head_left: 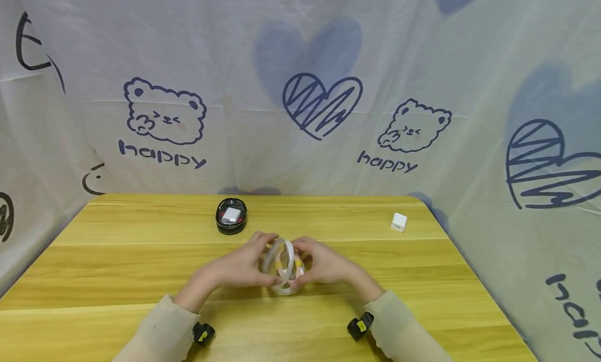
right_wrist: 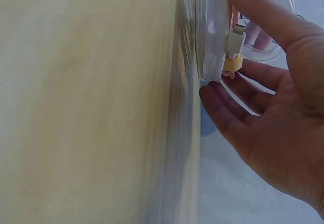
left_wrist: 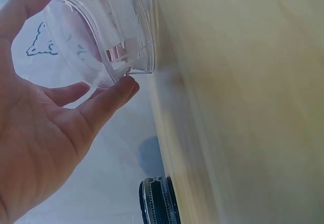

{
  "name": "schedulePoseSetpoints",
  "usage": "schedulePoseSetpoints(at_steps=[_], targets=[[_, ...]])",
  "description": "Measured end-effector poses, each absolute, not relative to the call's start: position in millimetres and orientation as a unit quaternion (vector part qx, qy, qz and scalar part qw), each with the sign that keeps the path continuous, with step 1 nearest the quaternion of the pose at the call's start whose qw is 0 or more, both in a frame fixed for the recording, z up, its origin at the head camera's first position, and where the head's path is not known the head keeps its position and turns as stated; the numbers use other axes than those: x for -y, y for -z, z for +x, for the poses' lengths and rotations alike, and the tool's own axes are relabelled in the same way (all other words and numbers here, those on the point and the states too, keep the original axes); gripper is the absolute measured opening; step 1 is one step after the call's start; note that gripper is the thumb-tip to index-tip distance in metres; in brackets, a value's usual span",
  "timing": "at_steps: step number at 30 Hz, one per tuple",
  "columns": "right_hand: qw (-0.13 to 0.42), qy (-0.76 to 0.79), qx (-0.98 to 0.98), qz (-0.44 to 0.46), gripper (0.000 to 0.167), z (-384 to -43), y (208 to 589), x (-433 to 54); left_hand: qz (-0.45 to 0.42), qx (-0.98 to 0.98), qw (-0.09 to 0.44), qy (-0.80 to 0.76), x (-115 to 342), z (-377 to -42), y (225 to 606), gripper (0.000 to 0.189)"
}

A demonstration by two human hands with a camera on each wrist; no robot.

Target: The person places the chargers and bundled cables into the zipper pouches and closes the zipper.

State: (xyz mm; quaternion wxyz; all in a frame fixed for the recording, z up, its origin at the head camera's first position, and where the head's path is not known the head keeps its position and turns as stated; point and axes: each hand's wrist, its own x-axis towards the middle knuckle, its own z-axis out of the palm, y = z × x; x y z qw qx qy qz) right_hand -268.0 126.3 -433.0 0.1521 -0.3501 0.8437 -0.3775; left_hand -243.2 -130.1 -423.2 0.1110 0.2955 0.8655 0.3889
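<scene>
Our left hand (head_left: 239, 265), near a dark case (head_left: 230, 229) behind, pinches the clear lid (head_left: 290, 256) upright, likely keeping the mouth free; mid-desk (head_left: 422, 299), a cable (right_wrist: 236, 42) pokes above the clear box (right_wrist: 211, 37); our right hand (head_left: 328, 263) grips that box, probably for steadiness; a white charger (head_left: 399, 222) sits right.

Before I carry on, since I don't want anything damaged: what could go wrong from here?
The white connector sits at the opening of the clear case and might get pinched if the tilted lid closes. The right hand has its thumb by the rim, so it could be nipped too.
</scene>
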Motion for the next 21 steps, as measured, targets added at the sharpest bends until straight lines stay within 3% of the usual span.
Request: schedulePoseSetpoints(at_steps=[10, 21], targets=[[0.179, 0.387, -0.826, -0.37, 0.061, -269.0, 432.8, -125.2, 0.288, -0.866, 0.119, -0.391, 129.2, -243.9, 425.6, 0.1], [0.195, 0.396, -0.815, -0.376, 0.074, -273.0, 436.1, -134.6, 0.288, -0.867, 0.126, -0.386, 128.5, -242.8, 423.9, 0.1]])
